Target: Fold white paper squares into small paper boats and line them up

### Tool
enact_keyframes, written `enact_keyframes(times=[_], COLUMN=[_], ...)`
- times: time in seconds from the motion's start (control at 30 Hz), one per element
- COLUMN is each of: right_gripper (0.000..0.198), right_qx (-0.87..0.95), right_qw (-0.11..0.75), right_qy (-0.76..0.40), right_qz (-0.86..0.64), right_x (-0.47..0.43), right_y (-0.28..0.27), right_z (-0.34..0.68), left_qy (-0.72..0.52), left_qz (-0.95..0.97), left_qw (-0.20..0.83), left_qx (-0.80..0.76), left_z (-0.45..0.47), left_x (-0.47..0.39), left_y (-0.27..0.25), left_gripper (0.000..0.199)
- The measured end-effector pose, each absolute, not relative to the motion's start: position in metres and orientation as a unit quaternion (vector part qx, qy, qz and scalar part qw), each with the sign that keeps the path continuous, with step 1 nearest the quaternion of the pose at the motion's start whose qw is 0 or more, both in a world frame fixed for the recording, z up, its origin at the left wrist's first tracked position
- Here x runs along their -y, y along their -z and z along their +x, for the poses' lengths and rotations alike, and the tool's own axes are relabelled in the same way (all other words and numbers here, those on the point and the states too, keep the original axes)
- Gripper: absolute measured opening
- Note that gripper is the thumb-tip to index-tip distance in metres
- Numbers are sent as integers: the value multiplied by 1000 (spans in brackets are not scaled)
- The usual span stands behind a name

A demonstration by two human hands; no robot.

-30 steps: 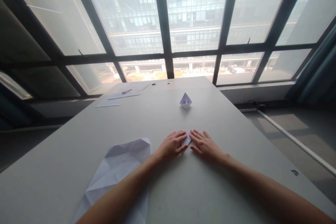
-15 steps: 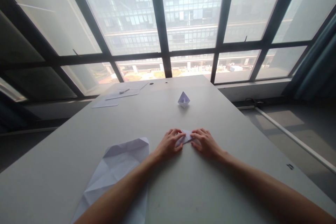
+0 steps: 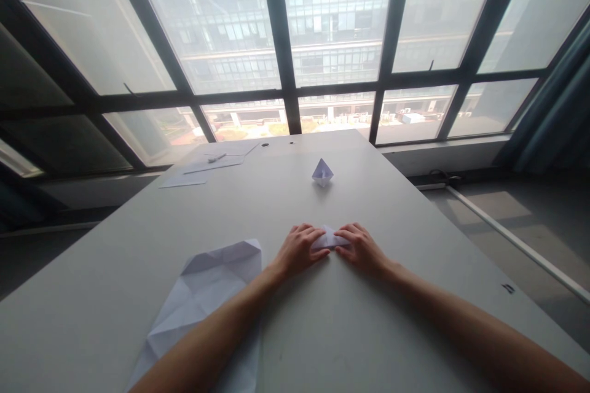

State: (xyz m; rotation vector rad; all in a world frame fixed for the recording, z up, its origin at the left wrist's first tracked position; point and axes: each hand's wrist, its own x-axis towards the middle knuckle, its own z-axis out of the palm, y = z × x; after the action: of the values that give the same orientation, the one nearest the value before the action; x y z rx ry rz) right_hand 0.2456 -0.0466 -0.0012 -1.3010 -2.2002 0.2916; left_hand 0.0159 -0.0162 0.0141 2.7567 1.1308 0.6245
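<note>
Pinching a small white folded paper piece (image 3: 330,238) between them, the left hand (image 3: 299,249) and right hand (image 3: 363,248) kept fingertips closed on it, flat on the grey bench (image 3: 415,221), apparently to hold its creases.

Two bare forearms in view, no sleeves showing anywhere up to the frame edge; nothing on either wrist, no watch, band or bracelet. Left hand (image 3: 300,250) and right hand (image 3: 362,249) both ungloved; no rings visible on the fingers that show; nails look short and plain, though too small to be sure. Forearms slim, tapering to the wrists; no marks, tape or writing visible on them; upper arms, shoulders and clothing all out of frame.
</note>
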Motion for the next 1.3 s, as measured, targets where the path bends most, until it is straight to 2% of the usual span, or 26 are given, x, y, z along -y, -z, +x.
enact_keyframes(times=[0.4,0.87,1.03,1.17,1.3], right_gripper=[38,42,39,43,39], right_qx=[821,784,737,685,680], right_qw=[297,409,462,500,500], right_qy=[-139,-214,-290,-332,-325], right_qz=[-467,-415,-399,-413,-427], right_x=[46,42,37,34,34], right_y=[3,10,14,16,14], right_z=[248,249,249,249,249], left_qy=[-215,-290,-298,-310,-317], left_qz=[902,851,840,824,816], left_qw=[92,175,201,252,283], left_qx=[-362,-402,-406,-401,-393], left_z=[14,14,16,17,16], left_x=[12,9,11,13,14], left_y=[-8,0,-6,-9,-9], left_gripper=[25,29,24,33,45])
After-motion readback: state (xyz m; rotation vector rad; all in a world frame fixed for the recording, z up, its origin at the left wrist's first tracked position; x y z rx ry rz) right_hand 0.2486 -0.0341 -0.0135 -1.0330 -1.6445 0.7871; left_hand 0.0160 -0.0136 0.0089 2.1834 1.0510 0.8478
